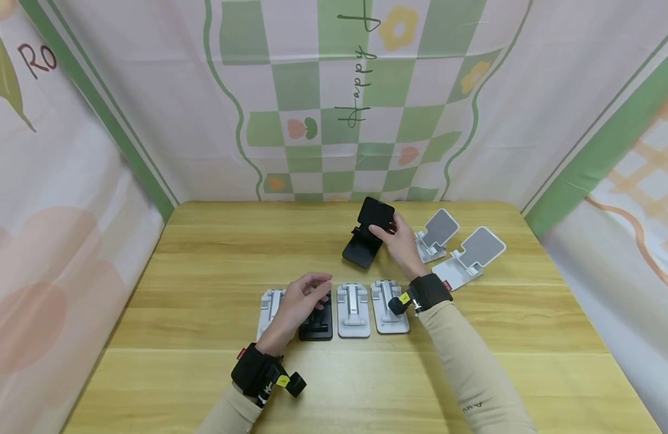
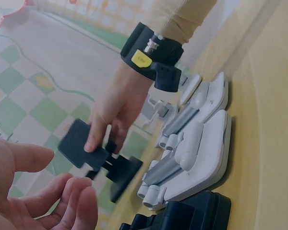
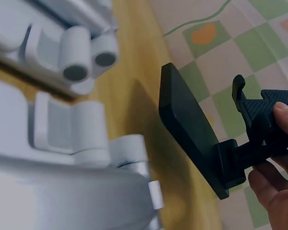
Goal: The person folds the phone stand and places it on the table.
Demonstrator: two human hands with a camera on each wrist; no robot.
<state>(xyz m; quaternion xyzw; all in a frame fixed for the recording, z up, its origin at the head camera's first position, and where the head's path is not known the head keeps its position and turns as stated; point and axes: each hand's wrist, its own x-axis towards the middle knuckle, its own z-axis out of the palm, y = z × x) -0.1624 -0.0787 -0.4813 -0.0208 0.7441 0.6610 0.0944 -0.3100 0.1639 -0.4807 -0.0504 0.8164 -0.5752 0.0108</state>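
Observation:
An unfolded black phone stand (image 1: 361, 248) is pinched at its upper plate by my right hand (image 1: 402, 244), thumb on the front face. Its flat base (image 3: 187, 120) appears tilted and lifted off the wood in the right wrist view. My left hand (image 1: 298, 299), fingers loosely bent and holding nothing, hovers over a folded black phone stand (image 1: 318, 328) and partly hides it. Beside that lie folded white phone stands: one to the left (image 1: 270, 301), one in the middle (image 1: 353, 313) and one at the right (image 1: 388, 322) under my right wrist.
Two unfolded white phone stands, a farther one (image 1: 440, 228) and a nearer one (image 1: 482, 247), stand at the back right with grey pads facing up. The wooden table (image 1: 204, 265) ends at a patterned curtain (image 1: 323, 90) behind, and printed cloth hangs at both sides.

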